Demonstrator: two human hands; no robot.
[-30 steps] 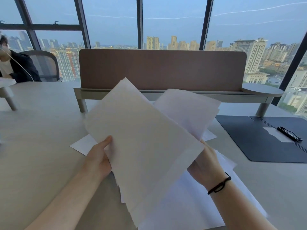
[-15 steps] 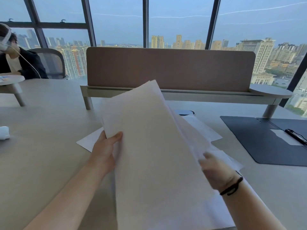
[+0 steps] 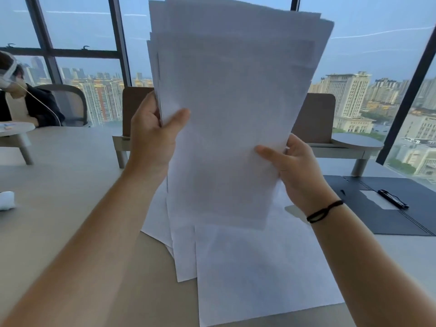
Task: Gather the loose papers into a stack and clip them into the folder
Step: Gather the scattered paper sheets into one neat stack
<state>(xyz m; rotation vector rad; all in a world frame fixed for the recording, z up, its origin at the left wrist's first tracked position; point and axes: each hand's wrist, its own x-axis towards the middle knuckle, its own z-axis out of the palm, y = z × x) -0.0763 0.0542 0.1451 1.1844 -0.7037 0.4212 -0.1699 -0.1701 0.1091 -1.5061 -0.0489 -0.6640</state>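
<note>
Your left hand and right hand grip one upright paper stack; below them lie several loose sheets, one open folder beside your right hand.

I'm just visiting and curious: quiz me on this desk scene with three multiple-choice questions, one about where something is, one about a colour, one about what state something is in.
1. Where does the open folder lie?
A. On the table to the person's right
B. On the chair by the window
C. Under the held papers

2. What colour is the band on the right wrist?
A. White
B. Black
C. Red

3. How is the stack of papers held?
A. Flat on the table under one palm
B. Raised upright, gripped by both hands
C. Clipped inside the folder

Answers: 1 A, the dark folder lies on the table at right. 2 B, the band is black. 3 B, the left hand and right hand grip its side edges, while other sheets lie loose below.
</note>
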